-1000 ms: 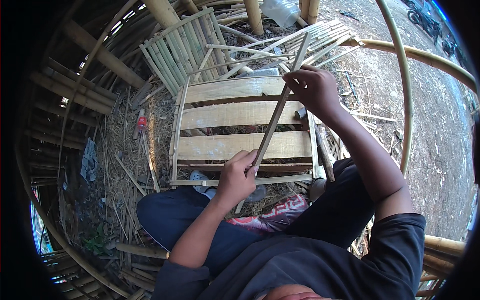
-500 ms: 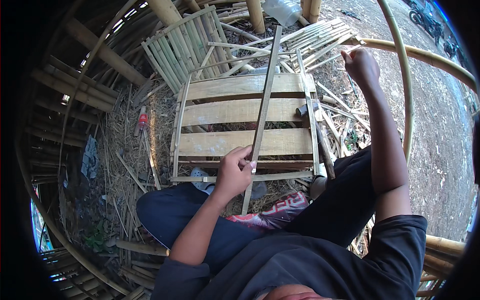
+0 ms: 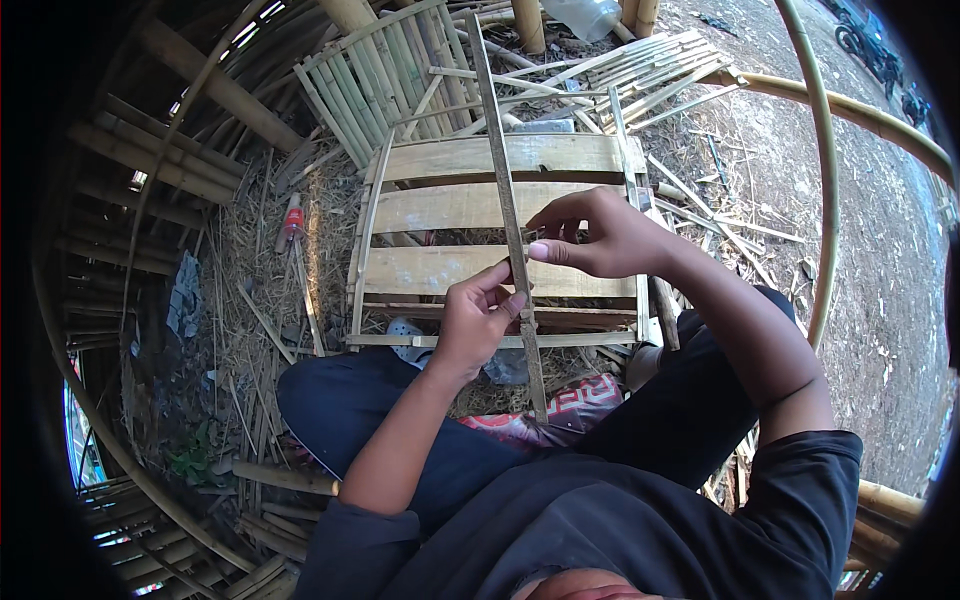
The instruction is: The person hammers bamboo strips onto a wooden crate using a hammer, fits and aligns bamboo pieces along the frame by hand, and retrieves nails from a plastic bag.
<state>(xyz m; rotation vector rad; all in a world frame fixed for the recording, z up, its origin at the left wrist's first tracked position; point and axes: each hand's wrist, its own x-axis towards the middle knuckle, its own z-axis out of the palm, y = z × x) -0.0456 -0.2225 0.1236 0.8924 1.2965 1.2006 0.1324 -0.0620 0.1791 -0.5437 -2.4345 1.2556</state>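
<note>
A long, narrow strip of wood or bamboo point(image 3: 497, 130) stands slantwise before me, its top leaning left and its lower end near my lap. My left hand point(image 3: 472, 322) is closed round its lower half, with the thumb on the front. Just above, on the strip's right side, my right hand point(image 3: 600, 238) has bent fingers, thumb and forefinger tips drawn close to the edge. Anything between those tips is too small to make out. Behind the strip lies a low frame with broad pale wooden slats point(image 3: 420, 208), partly hidden by both hands.
A bamboo slat panel point(image 3: 385, 80) leans at the back left, and another slatted piece point(image 3: 655, 65) lies back right. A red-labelled bottle point(image 3: 293, 220) is on the straw-strewn ground. A curved bamboo pole point(image 3: 822, 180) rises at right. A dark stick point(image 3: 664, 315) lies by my right knee.
My right hand has come down from the raised far right, where it was a fist, to the strip's edge. The strip's top has swung left; my left hand still grips it.
</note>
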